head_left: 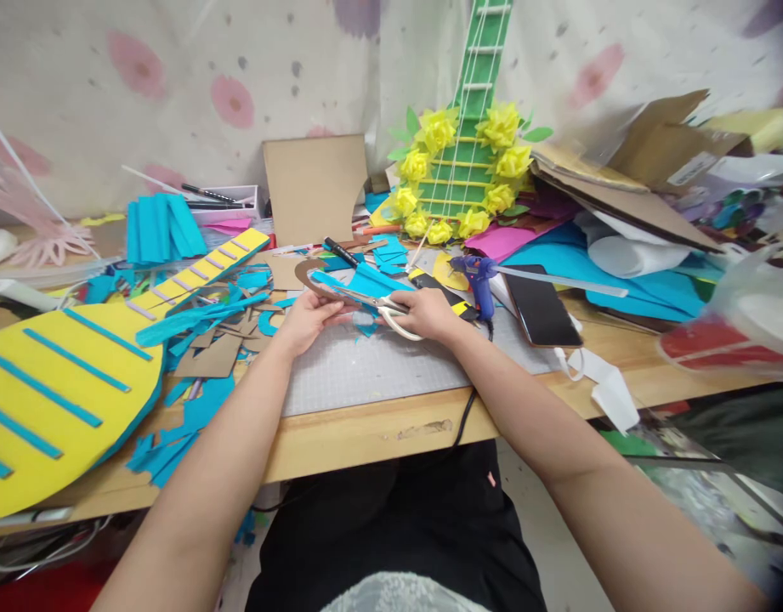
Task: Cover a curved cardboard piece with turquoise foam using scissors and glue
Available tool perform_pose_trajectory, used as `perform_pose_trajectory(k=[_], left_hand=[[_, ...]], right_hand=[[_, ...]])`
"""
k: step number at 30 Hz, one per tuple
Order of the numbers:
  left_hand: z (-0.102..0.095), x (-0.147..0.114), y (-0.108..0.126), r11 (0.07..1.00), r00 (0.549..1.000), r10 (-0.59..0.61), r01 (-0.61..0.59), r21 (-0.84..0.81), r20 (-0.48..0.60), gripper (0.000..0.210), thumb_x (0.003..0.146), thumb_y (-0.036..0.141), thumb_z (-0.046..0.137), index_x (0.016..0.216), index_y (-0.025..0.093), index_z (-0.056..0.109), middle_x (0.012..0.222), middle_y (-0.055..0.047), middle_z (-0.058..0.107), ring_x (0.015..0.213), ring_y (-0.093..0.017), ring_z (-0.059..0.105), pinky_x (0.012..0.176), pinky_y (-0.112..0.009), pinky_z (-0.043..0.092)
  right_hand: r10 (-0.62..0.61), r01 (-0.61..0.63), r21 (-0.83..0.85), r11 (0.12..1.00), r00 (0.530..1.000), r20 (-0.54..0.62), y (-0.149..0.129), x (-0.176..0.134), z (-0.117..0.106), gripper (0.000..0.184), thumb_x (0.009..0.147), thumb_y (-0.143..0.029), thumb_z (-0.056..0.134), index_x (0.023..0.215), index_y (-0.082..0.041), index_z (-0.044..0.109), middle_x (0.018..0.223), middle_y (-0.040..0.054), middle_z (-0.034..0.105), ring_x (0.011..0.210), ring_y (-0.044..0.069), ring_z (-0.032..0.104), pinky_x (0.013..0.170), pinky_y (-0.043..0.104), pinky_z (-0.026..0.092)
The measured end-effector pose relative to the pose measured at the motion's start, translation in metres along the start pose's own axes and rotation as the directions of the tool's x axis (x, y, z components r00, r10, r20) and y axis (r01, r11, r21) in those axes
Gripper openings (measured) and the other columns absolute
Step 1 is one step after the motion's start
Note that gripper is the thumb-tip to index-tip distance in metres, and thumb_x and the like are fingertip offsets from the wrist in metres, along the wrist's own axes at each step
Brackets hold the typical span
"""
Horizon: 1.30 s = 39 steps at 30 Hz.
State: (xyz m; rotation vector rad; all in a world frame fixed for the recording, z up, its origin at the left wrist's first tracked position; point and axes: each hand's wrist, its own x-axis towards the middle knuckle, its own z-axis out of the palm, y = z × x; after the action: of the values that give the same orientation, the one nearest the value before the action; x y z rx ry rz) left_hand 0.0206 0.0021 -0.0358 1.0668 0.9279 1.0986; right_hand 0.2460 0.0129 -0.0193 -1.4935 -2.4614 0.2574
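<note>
My right hand (428,313) is closed around the white handles of a pair of scissors (400,321), whose blades point left. Between those blades and my left hand lies blue crepe paper (365,282). My left hand (311,321) pinches a curved brown cardboard piece (311,274), with the blue paper against its inner side. Whether the blades are cutting the paper is too small to tell. Beneath both hands is a grey cutting mat (346,374) with small blue scraps on it. A black marker (341,252) lies just beyond the paper.
A yellow guitar-shaped craft (53,382) with blue strips fills the left. Behind stands a green one (486,102) ringed with yellow paper flowers. A blue glue gun (480,285), its cord, and a phone (541,306) sit at right. Cardboard and blue scraps (206,353) crowd the table.
</note>
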Motion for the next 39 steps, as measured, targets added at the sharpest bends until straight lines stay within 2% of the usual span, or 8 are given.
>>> perform_pose_trajectory(k=[5, 13, 19, 26, 39], left_hand=[[0.0004, -0.0004, 0.0018, 1.000, 1.000, -0.013, 0.012, -0.028, -0.018, 0.029, 0.061, 0.024, 0.075, 0.088, 0.015, 0.066, 0.098, -0.008, 0.069, 0.093, -0.023, 0.065, 0.077, -0.032, 0.055], [0.0011, -0.0010, -0.0016, 0.998, 1.000, -0.030, 0.030, -0.050, 0.000, 0.033, 0.060, 0.021, 0.075, 0.090, 0.013, 0.064, 0.095, -0.008, 0.069, 0.089, -0.022, 0.066, 0.075, -0.033, 0.054], [0.0014, -0.0014, -0.0016, 0.999, 0.999, -0.029, 0.030, -0.040, 0.012, 0.033, 0.059, 0.024, 0.077, 0.087, 0.013, 0.064, 0.092, -0.008, 0.069, 0.088, -0.023, 0.065, 0.077, -0.037, 0.054], [0.0012, -0.0017, -0.0021, 0.999, 0.999, -0.033, 0.033, -0.022, 0.017, 0.031, 0.058, 0.025, 0.077, 0.083, 0.014, 0.065, 0.090, -0.007, 0.070, 0.086, -0.023, 0.066, 0.072, -0.033, 0.055], [0.0018, -0.0010, -0.0017, 0.998, 0.999, -0.044, 0.044, -0.040, 0.000, 0.031, 0.056, 0.023, 0.078, 0.083, 0.013, 0.065, 0.088, -0.007, 0.070, 0.085, -0.022, 0.066, 0.074, -0.035, 0.054]], right_hand=[[-0.035, 0.035, -0.017, 0.999, 0.999, 0.017, 0.0043, -0.0025, -0.0029, 0.050, 0.073, -0.066, 0.046, 0.083, -0.022, 0.065, 0.071, 0.0034, 0.064, 0.064, 0.015, 0.051, 0.055, 0.025, 0.021], [-0.082, 0.083, -0.023, 0.996, 0.996, 0.033, 0.0002, -0.0041, -0.0071, 0.049, 0.074, -0.065, 0.047, 0.078, -0.020, 0.064, 0.068, 0.0035, 0.062, 0.063, 0.014, 0.051, 0.056, 0.025, 0.021], [-0.088, 0.088, -0.006, 0.996, 0.996, 0.018, -0.0012, -0.0049, -0.0073, 0.049, 0.073, -0.066, 0.047, 0.076, -0.020, 0.063, 0.065, 0.0022, 0.061, 0.061, 0.013, 0.049, 0.055, 0.024, 0.021], [-0.085, 0.085, -0.025, 0.996, 0.996, -0.001, 0.0005, -0.0043, -0.0041, 0.049, 0.073, -0.066, 0.047, 0.076, -0.020, 0.064, 0.064, 0.0021, 0.060, 0.060, 0.013, 0.049, 0.054, 0.024, 0.020], [-0.076, 0.076, -0.011, 0.997, 0.997, 0.000, 0.0016, -0.0044, -0.0008, 0.046, 0.077, -0.062, 0.045, 0.077, -0.021, 0.065, 0.064, 0.0027, 0.060, 0.059, 0.013, 0.049, 0.054, 0.025, 0.020]])
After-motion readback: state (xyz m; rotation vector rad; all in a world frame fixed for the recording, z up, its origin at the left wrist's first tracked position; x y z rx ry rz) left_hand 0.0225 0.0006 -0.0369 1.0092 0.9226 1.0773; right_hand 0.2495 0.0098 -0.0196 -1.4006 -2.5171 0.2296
